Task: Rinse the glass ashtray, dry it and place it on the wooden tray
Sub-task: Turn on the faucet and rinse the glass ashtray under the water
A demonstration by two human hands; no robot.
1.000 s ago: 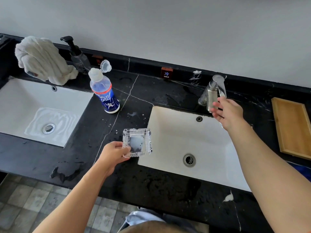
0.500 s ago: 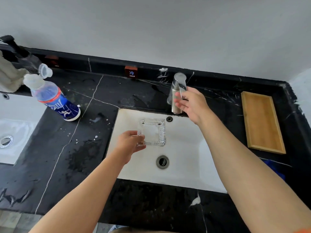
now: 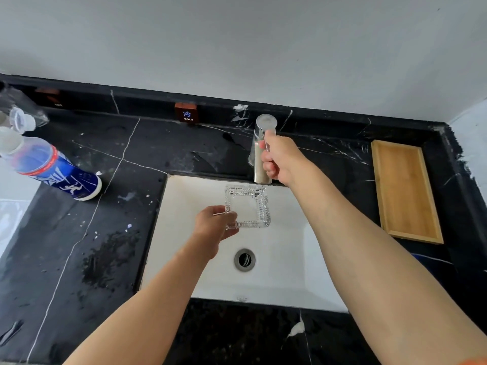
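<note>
Far left edge: blue-labelled plastic bottle (image 3: 52, 172) stood on the black marble table (image 3: 79, 259), flip cap open. Splashes and white specks on the table between bottle and sink. Small "COLD" tag (image 3: 186, 115) sat against the far ledge. Left hand (image 3: 214, 224) pinched the near-left corner of the glass ashtray (image 3: 248, 206), holding it above the white sink (image 3: 284, 280), just below the faucet spout; drain (image 3: 244, 259) lay nearer, under it. Right hand (image 3: 280, 160) was clenched around the faucet (image 3: 259, 151) handle. No water stream could be made out. Far right: wooden tray (image 3: 405, 191) lay flat on the table, well apart from the ashtray
</note>
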